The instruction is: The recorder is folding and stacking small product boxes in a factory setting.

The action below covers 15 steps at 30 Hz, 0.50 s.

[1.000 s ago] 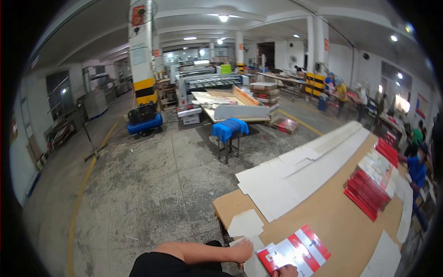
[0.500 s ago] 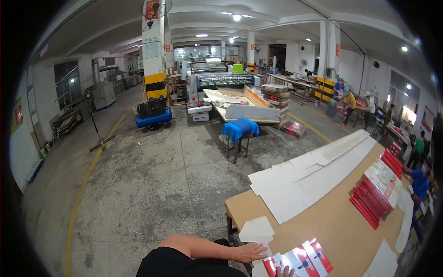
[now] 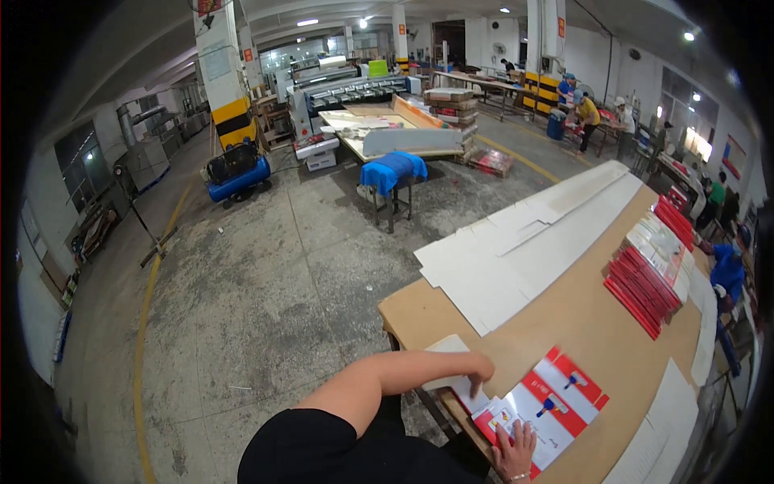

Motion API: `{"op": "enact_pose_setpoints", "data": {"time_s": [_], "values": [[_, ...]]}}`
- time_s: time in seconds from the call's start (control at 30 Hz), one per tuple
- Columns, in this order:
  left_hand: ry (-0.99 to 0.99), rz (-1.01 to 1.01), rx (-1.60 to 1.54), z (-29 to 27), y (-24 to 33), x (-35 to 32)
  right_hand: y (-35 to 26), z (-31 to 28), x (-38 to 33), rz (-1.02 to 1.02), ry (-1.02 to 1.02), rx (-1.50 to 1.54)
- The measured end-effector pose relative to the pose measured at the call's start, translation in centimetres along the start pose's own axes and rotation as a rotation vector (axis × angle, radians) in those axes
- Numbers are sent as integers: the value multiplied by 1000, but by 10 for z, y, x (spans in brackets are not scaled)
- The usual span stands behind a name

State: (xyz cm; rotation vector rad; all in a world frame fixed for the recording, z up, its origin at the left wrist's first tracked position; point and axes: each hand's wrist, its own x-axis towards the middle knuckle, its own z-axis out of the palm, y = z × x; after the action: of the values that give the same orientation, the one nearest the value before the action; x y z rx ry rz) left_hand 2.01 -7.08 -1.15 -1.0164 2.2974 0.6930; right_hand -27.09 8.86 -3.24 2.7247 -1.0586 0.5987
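A flat red and white printed carton point(image 3: 548, 403) lies on the brown worktable point(image 3: 580, 323) near its front corner. My left hand point(image 3: 476, 369) rests on the carton's white flap and on a white card sheet point(image 3: 447, 363) at the table's edge. My right hand point(image 3: 514, 448) presses flat on the carton's near end, fingers spread. Neither hand lifts anything.
Long white card sheets point(image 3: 524, 250) overlap along the table's left edge. A row of red and white flat cartons point(image 3: 649, 270) lies further right. A stool with blue cloth point(image 3: 393, 177), a blue compressor point(image 3: 238, 173) and machines stand on the concrete floor. Several people work at far tables.
The view has swung right and closer to the table. My left hand has slid further onto the carton's flap, while my right hand stays on its near end.
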Motion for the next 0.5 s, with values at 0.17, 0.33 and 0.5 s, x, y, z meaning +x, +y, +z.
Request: {"op": "enact_pose_setpoints", "data": {"time_s": [0.17, 0.33, 0.5], "values": [[642, -39, 55, 44, 33, -32, -22, -29, 28, 354, -232, 214], [1052, 298, 380, 90, 40, -113, -10, -8, 4, 447, -197, 293], [344, 235, -120, 86, -68, -113, 2, 6, 1, 290, -192, 371]]}}
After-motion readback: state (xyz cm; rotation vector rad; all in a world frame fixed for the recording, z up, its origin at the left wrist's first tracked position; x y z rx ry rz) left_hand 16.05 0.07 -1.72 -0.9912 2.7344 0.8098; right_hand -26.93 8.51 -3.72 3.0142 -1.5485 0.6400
